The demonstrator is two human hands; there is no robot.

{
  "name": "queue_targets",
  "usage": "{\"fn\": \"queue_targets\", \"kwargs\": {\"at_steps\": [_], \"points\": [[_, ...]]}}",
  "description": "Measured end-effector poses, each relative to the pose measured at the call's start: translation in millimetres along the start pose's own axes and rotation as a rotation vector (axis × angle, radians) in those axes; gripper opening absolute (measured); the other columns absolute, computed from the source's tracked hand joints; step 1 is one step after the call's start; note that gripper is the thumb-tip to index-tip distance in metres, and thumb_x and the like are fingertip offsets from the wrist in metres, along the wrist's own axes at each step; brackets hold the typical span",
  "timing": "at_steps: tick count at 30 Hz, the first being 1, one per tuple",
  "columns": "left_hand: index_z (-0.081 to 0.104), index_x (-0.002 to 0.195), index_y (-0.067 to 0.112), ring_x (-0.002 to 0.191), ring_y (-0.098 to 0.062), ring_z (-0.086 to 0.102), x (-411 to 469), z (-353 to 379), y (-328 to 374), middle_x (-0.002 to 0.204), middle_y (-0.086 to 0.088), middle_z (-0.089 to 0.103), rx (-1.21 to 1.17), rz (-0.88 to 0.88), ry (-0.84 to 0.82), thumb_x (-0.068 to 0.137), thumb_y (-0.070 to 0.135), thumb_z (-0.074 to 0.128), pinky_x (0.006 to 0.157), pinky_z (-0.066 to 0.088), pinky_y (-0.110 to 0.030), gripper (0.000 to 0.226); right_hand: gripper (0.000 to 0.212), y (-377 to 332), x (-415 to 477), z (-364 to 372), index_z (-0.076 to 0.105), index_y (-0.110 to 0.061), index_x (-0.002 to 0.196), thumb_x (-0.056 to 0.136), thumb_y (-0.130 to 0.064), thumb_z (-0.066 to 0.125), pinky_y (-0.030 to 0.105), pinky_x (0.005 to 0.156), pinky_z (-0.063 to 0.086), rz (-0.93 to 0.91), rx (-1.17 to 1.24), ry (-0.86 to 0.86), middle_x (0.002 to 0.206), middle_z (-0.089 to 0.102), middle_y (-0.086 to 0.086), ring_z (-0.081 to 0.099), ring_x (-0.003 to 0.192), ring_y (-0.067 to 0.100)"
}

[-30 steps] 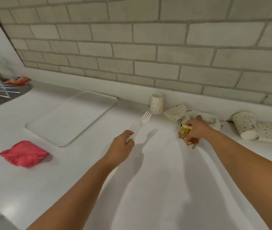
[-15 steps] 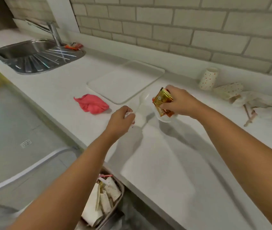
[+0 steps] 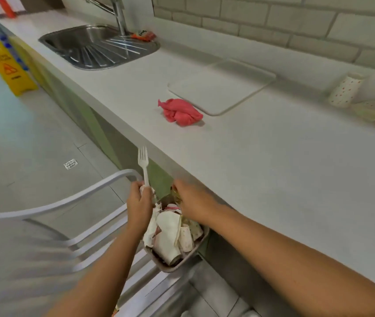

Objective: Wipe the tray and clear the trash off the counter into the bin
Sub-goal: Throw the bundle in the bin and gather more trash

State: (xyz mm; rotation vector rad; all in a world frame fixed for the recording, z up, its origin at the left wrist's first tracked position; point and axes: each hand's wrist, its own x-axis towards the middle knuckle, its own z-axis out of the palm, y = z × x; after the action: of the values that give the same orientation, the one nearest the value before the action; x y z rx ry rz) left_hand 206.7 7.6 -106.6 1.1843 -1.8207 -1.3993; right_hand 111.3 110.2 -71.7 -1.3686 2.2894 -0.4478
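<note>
Both hands hang over the trash bin point(image 3: 183, 266), apparently to drop trash: left hand point(image 3: 139, 202) grips a plastic fork point(image 3: 143, 161), right hand point(image 3: 193, 202) clutches a gold wrapper point(image 3: 175, 194).

No legible text (yellow sign point(image 3: 8, 65) blurred)

From here the worktop point(image 3: 273, 156) looks smooth, matt and white, and the tray point(image 3: 221, 88) looks like matt white plastic. The pink rag point(image 3: 180, 113) is soft, crumpled cloth. The sink point(image 3: 99, 46) is shiny ribbed steel. My left hand point(image 3: 139, 202) holds a white plastic fork point(image 3: 143, 163), and my right hand point(image 3: 193, 204) pinches a glossy gold wrapper point(image 3: 175, 195). The bin point(image 3: 177, 267) holds dotted paper cups point(image 3: 186, 239).
</note>
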Motion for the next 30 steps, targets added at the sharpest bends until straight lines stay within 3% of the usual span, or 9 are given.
{"fn": "queue_targets", "kwargs": {"at_steps": [4,10,13,17,21,24,27,28,30], "points": [[0.046,0.098,0.009,0.076,-0.022,0.051,-12.2,-5.7,-34.1,0.08,0.001,0.051,0.027,-0.114,-0.065,0.096,0.01,0.039,0.066,0.045,-0.035,0.007,0.041,20.4,5.3,46.2,0.039,-0.009,0.123,0.085,0.007,0.044,0.036,0.067,0.042,0.096,-0.075,-0.073,0.118,0.053,0.016,0.057,0.099,0.033],[0.044,0.103,0.014,0.084,-0.02,0.054,-19.6,-0.8,-71.2,0.11,-0.014,0.057,0.119,-0.253,-0.145,0.096,0.008,0.039,0.072,0.047,-0.033,0.011,0.049,47.9,14.2,88.6,0.031,-0.018,0.14,0.094,-0.005,0.041,0.037,0.099,0.04,0.254,0.015,-0.068,0.138,0.042,0.01,0.045,0.124,0.029],[0.043,0.106,0.016,0.075,-0.006,0.048,-21.3,0.8,-79.3,0.108,-0.008,0.052,0.128,-0.294,-0.182,0.097,0.007,0.038,0.06,0.039,-0.02,0.014,0.054,57.9,16.8,97.1,0.023,-0.02,0.147,0.097,-0.013,0.04,0.039,0.103,0.036,0.295,-0.038,-0.116,0.143,0.036,0.008,0.037,0.131,0.028],[0.047,0.107,0.012,0.077,-0.01,0.05,-21.2,1.3,-87.3,0.098,-0.004,0.051,0.107,-0.313,-0.235,0.095,0.006,0.041,0.061,0.042,-0.022,0.014,0.056,51.7,24.1,95.1,0.026,-0.019,0.147,0.096,-0.009,0.044,0.035,0.104,0.037,0.232,-0.039,-0.013,0.142,0.037,0.005,0.037,0.131,0.024],[0.053,0.094,0.018,0.087,-0.033,0.06,-22.7,2.1,-89.8,0.102,-0.016,0.06,0.092,-0.266,-0.346,0.093,0.005,0.046,0.078,0.052,-0.042,0.015,0.056,21.6,38.6,84.8,0.03,-0.012,0.145,0.095,-0.022,0.052,0.023,0.097,0.035,0.185,0.431,0.032,0.14,0.045,0.009,0.046,0.121,0.018],[0.055,0.093,0.024,0.097,-0.031,0.061,-22.7,2.8,-89.8,0.104,-0.012,0.064,0.096,-0.223,-0.425,0.093,0.007,0.049,0.092,0.05,-0.047,0.018,0.065,10.8,48.6,78.7,0.027,-0.012,0.145,0.09,-0.019,0.061,0.03,0.105,0.04,0.243,0.724,0.033,0.14,0.048,0.007,0.05,0.123,0.02],[0.06,0.097,0.028,0.104,-0.025,0.06,-18.0,0.7,-92.6,0.107,-0.004,0.066,0.105,-0.185,-0.471,0.091,0.008,0.053,0.097,0.046,-0.049,0.023,0.043,13.5,53.0,76.5,0.043,-0.013,0.128,0.088,-0.011,0.06,0.045,0.092,0.051,0.27,0.687,0.073,0.123,0.059,0.011,0.057,0.098,0.019],[0.061,0.098,0.029,0.105,-0.023,0.061,-16.2,-0.6,-93.3,0.107,-0.003,0.067,0.106,-0.169,-0.491,0.09,0.007,0.053,0.098,0.046,-0.048,0.025,0.036,14.9,52.5,75.8,0.046,-0.013,0.121,0.088,-0.008,0.058,0.043,0.082,0.054,0.266,0.673,0.082,0.116,0.061,0.01,0.058,0.089,0.018],[0.064,0.104,0.026,0.107,-0.021,0.06,-12.2,-1.6,-95.3,0.109,0.0,0.067,0.139,-0.153,-0.523,0.088,0.005,0.055,0.099,0.045,-0.048,0.028,0.031,18.3,50.2,73.7,0.045,-0.012,0.117,0.089,0.0,0.052,0.024,0.059,0.054,0.248,0.664,0.114,0.104,0.058,0.007,0.057,0.07,0.013]]}}
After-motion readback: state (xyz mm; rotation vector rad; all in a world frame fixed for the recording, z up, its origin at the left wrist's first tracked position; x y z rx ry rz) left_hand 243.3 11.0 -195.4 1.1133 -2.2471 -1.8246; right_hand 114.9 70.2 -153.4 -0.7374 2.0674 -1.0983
